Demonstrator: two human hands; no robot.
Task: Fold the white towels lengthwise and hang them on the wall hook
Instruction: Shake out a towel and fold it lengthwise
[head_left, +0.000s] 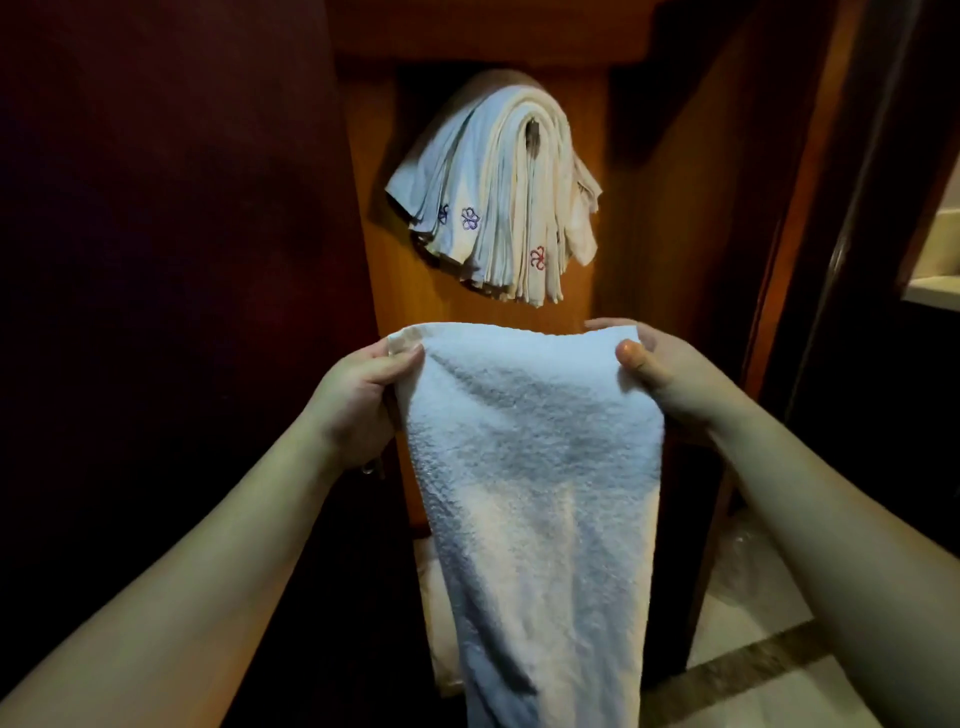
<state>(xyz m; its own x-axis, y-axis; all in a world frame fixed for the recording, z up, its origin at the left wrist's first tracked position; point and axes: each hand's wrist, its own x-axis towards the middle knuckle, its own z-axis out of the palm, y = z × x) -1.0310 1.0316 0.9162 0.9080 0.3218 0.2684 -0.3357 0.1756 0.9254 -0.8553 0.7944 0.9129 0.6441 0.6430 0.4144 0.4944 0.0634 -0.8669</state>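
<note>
White towel (530, 467) pinched by left grip (358, 400) and right grip (670, 379), below hung towels (498, 197).

— What's the person wearing on those arms?
— Nothing: both forearms are bare right to the frame's bottom, no sleeves, and the left hand (358, 400) and right hand (670, 379) are bare too.
</note>
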